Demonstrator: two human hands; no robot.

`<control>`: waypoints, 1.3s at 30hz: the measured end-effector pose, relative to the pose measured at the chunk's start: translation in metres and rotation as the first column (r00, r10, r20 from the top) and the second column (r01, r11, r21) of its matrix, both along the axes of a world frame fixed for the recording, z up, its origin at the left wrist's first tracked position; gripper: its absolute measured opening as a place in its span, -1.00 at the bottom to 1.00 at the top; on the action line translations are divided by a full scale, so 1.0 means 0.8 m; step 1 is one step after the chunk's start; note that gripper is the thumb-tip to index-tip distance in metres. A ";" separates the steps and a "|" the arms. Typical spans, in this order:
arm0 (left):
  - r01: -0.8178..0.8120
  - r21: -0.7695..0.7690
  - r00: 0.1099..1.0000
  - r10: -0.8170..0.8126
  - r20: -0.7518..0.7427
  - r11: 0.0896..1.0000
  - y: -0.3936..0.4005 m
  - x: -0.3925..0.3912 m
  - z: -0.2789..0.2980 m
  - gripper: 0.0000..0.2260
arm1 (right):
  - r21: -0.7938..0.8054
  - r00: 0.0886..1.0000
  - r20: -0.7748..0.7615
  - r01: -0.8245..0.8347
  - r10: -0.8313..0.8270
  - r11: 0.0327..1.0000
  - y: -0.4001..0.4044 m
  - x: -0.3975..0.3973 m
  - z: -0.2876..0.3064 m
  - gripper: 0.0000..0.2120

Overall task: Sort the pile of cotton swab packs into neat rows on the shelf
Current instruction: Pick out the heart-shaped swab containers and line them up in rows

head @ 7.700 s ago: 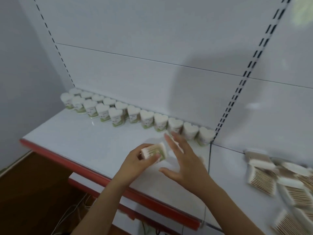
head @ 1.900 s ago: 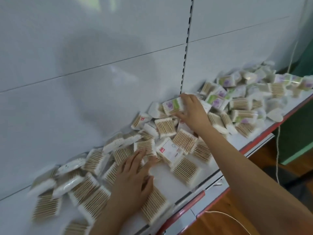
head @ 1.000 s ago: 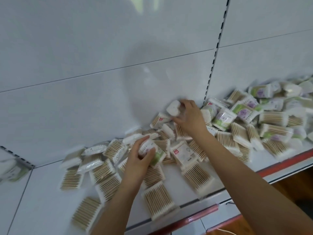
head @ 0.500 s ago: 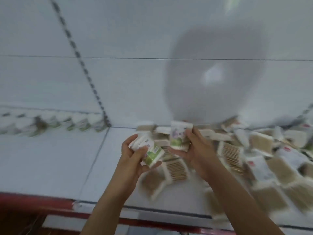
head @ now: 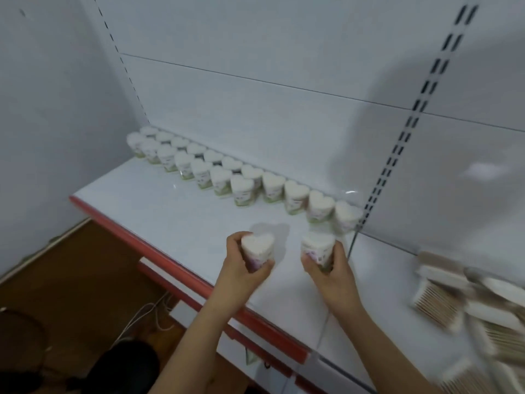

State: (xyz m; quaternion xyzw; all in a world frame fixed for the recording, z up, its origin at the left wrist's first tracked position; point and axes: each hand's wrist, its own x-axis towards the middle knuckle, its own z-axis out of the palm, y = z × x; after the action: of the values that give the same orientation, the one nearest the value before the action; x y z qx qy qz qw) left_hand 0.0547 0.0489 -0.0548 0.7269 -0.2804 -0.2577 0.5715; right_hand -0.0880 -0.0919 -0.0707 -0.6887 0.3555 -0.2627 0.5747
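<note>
Low in the middle of the frame, the left hand (head: 244, 268) has its fingers curled round an upright heart-shaped swab pack (head: 258, 248), and the right hand (head: 329, 268) grips a second heart-shaped pack (head: 317, 247) the same way, both held just above the white shelf (head: 170, 217) near its red front edge (head: 136, 237). Running from the upper left toward the centre right, two rows of standing packs (head: 241, 183) line the back panel; the rear row reaches the slotted upright (head: 397, 155), while the front row stops about halfway along. The unsorted pile (head: 466, 305) lies blurred at the right edge, so its packs cannot be told apart well. The likely trouble is in setting these two down: the standing packs sit touching one another, and a knuckle or a pack base brushing the end of the front row could probably topple several at once. Releasing both hands together also risks one pack landing tilted, or out of line with its neighbours.
</note>
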 end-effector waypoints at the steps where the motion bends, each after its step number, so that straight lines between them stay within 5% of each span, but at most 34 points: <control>1: -0.011 -0.009 0.999 0.011 0.033 1.000 -0.002 0.018 -0.005 -0.50 | -0.075 1.000 -0.015 -0.004 0.003 0.997 0.003 0.017 -0.004 -0.66; 6: -0.042 0.065 0.949 0.019 0.315 0.997 -0.026 0.067 -0.028 -0.44 | -0.485 0.960 -0.245 0.002 -0.138 0.875 0.002 0.052 -0.032 -0.44; 9: 0.004 0.046 0.943 -0.019 0.333 0.999 -0.043 0.082 -0.036 -0.36 | -0.585 0.932 -0.290 0.007 -0.218 0.811 0.008 0.051 -0.042 -0.33; 14: -0.086 -0.029 0.926 0.090 0.367 0.996 -0.073 0.094 -0.037 -0.32 | -0.628 0.916 -0.294 0.030 -0.272 0.778 0.008 0.054 -0.048 -0.30; 17: -0.190 -0.036 0.834 0.181 0.522 0.981 -0.081 0.091 -0.033 -0.28 | -0.648 0.913 -0.286 0.038 -0.290 0.761 0.007 0.056 -0.050 -0.32; 24: -0.075 -0.054 0.657 0.090 0.748 0.996 -0.088 0.102 -0.032 -0.63 | -0.672 0.917 -0.276 0.031 -0.288 0.740 0.005 0.056 -0.054 -0.37; 30: -0.136 -0.037 0.329 0.080 0.941 0.990 -0.107 0.132 -0.036 -0.67 | -0.677 0.925 -0.244 0.052 -0.290 0.734 0.003 0.057 -0.054 -0.40; 35: -0.120 -0.021 0.294 0.056 0.954 0.993 -0.112 0.146 -0.041 -0.65 | -0.678 0.927 -0.237 0.058 -0.292 0.733 0.003 0.057 -0.055 -0.40; 39: -0.067 -0.036 0.353 0.057 0.934 0.997 -0.109 0.142 -0.027 -0.58 | -0.661 0.928 -0.247 0.051 -0.281 0.749 0.002 0.056 -0.054 -0.35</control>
State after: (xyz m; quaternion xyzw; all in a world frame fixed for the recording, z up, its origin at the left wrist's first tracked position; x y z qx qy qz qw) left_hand 0.1685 -0.0379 -0.0766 0.7571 -0.5264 0.2210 0.3176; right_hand -0.0436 -0.0900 -0.1143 -0.8426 0.3955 -0.2996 0.2094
